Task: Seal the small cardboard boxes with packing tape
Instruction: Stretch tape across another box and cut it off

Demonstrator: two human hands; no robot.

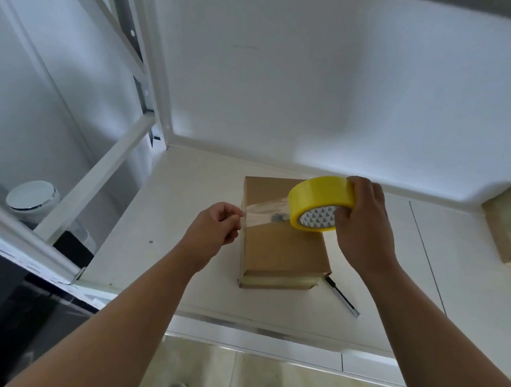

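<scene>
A small brown cardboard box [281, 248] lies flat on the white shelf [189, 190], with tape across its near end. My right hand [362, 225] grips a yellow roll of packing tape [319, 201] just above the box's far right part. A clear strip of tape [262, 213] stretches leftward from the roll over the box. My left hand [217, 227] pinches the free end of that strip at the box's left edge.
A utility knife [342, 297] lies on the shelf beside the box's near right corner. A second taped cardboard box [510, 224] sits at the far right. White rack posts [154, 69] stand at the left; a round lidded container [32, 196] is beyond them.
</scene>
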